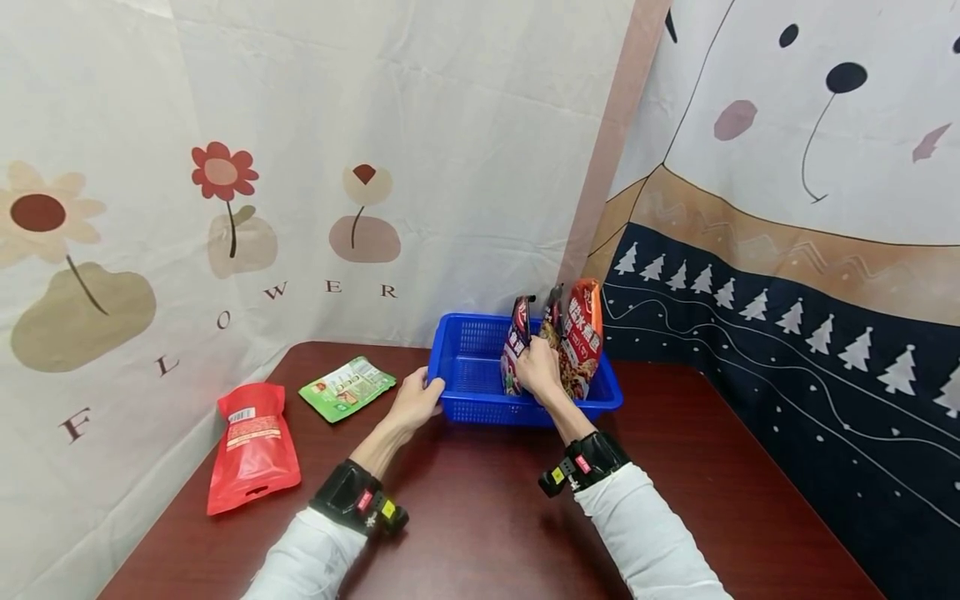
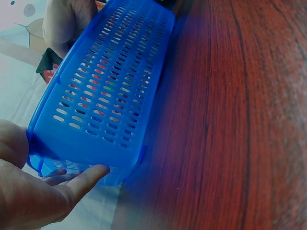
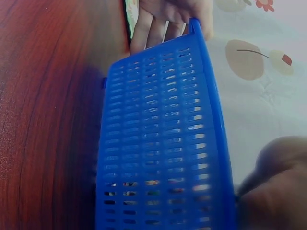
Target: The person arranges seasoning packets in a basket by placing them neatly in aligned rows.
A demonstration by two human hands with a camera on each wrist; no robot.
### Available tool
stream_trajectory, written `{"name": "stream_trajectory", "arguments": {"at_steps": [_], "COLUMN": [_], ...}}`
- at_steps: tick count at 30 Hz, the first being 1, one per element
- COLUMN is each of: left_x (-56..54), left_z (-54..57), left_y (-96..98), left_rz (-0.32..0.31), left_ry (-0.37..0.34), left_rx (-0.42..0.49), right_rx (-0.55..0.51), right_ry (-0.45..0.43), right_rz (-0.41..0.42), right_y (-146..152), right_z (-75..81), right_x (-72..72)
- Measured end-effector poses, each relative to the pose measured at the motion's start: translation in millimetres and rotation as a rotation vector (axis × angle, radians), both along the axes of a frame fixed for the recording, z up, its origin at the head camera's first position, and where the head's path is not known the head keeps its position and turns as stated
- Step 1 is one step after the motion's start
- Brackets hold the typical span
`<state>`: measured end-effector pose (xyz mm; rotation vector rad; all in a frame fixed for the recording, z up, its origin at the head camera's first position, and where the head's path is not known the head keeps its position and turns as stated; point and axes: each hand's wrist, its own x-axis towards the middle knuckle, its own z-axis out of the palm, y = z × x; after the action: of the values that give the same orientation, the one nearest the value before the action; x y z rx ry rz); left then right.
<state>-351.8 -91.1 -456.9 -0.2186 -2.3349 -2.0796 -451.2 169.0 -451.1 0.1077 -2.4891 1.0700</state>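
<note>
Blue basket [image 1: 491,410] near table's [image 1: 465,517] far edge. Left thumb and fingers pinch its left end (left hand [image 1: 414,398]). Right hand [image 1: 538,367] among upright pouches [image 1: 582,337], fingers hidden, can't tell grip; a bump could topple them.

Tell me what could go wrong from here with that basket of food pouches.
The purple food pouch stands next to the bare left part of the blue perforated basket, so it might topple there if the right hand bumps it.
The red-and-orange food pouch rises above the rim and could spill out if the basket tilts.
The left hand grips the basket's left end while these pouches sit toward the right, so lifting one-handed might tip it.
</note>
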Motion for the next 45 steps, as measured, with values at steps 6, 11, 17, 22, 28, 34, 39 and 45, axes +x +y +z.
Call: {"name": "stream_trajectory", "arguments": {"at_steps": [6,11,17,22,28,34,39,45], "left_x": [1.7,2.1,0.7,-0.3,0.4,1.0,1.2,1.4], "left_z": [0.3,-0.1,-1.5,-2.3,-0.6,0.2,0.5,-0.1], "left_y": [-0.8,-0.5,0.0,0.4,0.6,1.1,1.1,1.0], "left_rz": [-0.005,-0.002,0.005,0.008,0.003,0.003,0.002,0.002], "left_ry": [-0.015,-0.016,-0.008,-0.001,-0.007,-0.008,-0.01,-0.01], "left_rx": [-0.006,-0.008,0.003,0.008,-0.002,-0.002,-0.005,-0.001], "right_rx": [0.013,0.013,0.002,-0.011,-0.062,-0.081,-0.08,-0.097], "right_ry": [-0.038,-0.009,-0.019,-0.059,-0.106,-0.073,-0.067,-0.017], "right_rz": [0.011,0.011,0.0,-0.019,-0.054,-0.053,-0.052,-0.04], "right_y": [0.6,1.5,1.4,-4.2,-3.8,-4.0,-9.6,-21.2], "right_z": [-0.6,-3.5,-2.2,17.2,16.4,19.2,35.3,61.7], "right_x": [3.4,3.9,5.9,25.7,23.3,27.4,45.9,77.5]}}
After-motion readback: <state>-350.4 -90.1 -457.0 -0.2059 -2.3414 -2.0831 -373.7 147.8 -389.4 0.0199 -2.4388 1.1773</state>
